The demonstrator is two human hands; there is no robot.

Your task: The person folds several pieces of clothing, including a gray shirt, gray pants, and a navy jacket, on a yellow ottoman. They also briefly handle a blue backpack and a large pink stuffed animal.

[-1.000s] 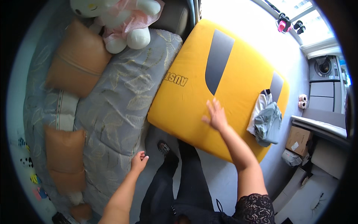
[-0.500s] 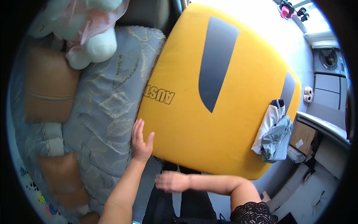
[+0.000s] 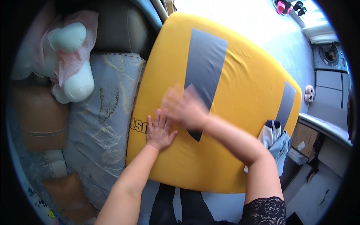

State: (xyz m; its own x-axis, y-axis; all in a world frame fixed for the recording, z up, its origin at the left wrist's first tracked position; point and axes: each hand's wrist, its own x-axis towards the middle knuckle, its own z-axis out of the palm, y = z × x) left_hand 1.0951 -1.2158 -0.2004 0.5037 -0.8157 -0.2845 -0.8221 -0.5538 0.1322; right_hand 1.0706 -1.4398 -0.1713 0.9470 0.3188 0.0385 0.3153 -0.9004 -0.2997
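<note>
A wide, table-like piece with rounded corners stands before me under a smooth yellow cover [image 3: 232, 157]. Dark grey panels and some printed lettering mark the fabric, and small creases run near its upper right. My left hand [image 3: 160, 132] lies flat on the cover beside the lettering, fingers spread. Just beyond it my right hand [image 3: 187, 107], blurred by motion, has its fingers stretched out over the pointed grey panel [image 3: 206, 56]; whether it touches the fabric I cannot tell. Neither hand holds anything. Folded white and grey clothes [image 3: 279, 146] lie on the cover's right edge.
Along the left runs a sofa with a grey leaf-patterned cover [image 3: 105, 142], brown cushions [image 3: 41, 116] and a large plush toy [image 3: 75, 60]. At right stand a cardboard box [image 3: 303, 140] and a washing machine [image 3: 330, 58]. Slippers [image 3: 309, 93] rest on the floor.
My left hand has moved from the cover's left edge onto its top. My right hand has swung from near my legs up over the cover. Creases now show in the fabric, and the view has shifted.
</note>
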